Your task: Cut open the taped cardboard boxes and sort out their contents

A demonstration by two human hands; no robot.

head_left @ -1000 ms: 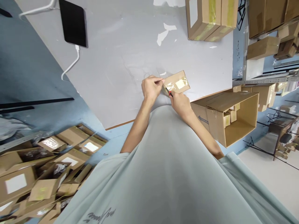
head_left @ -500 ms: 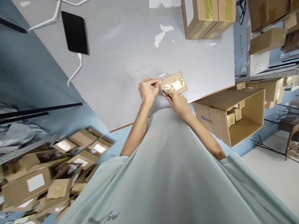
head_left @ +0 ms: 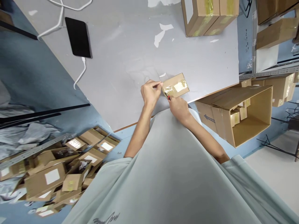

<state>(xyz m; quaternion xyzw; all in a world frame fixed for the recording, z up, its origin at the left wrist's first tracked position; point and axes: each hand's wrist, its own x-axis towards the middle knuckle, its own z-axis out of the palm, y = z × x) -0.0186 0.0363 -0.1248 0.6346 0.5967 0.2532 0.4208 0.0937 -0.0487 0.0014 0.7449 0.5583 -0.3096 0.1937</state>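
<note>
A small cardboard box with shiny tape and a white label lies on the grey table near its front edge, tilted slightly up to the right. My left hand is closed, thumb and finger pinching at the box's left corner. Wrapped in my right hand is a small red-and-black utility knife, mostly hidden by the fingers. Its dark tip points at the box's lower left edge, and whether the blade is in the tape I cannot tell.
A black phone with a white cable lies at the table's left. Two taped cartons stand at the back right. Beside the table's right edge, a large open carton holds several small boxes. Piled boxes fill the lower left.
The view has shifted slightly. My right hand has turned a little, covering more of the knife, while its tip stays by the box's lower left edge. The left hand keeps its pinch.
</note>
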